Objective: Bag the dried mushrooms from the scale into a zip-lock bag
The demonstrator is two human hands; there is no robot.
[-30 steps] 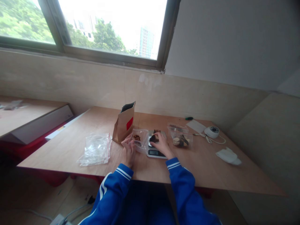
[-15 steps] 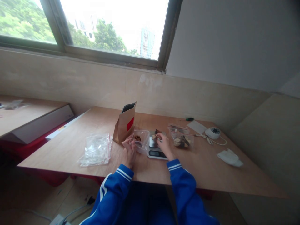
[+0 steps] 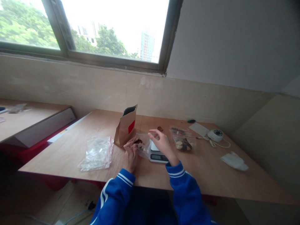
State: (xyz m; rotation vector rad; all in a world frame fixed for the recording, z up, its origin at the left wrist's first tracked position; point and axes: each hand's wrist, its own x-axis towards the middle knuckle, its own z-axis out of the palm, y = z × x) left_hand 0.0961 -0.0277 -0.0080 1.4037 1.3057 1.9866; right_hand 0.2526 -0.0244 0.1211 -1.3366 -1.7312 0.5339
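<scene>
The left hand [image 3: 130, 153] was clamped on the clear bag [image 3: 145, 152], which extended to its right. The right hand [image 3: 161, 144], fingers and thumb apart, hovered above the scale [image 3: 157, 157].

bench [image 3: 150, 175]: wood
clear bags [image 3: 97, 153]: left, stacked
paper pouch [image 3: 124, 131]: upright
scale [image 3: 156, 157]: centre
filled bags [image 3: 184, 144]: beside scale
dome camera [image 3: 215, 135]: right

Left hand [image 3: 130, 155] curled (right hand [image 3: 163, 145] unclenched)
</scene>
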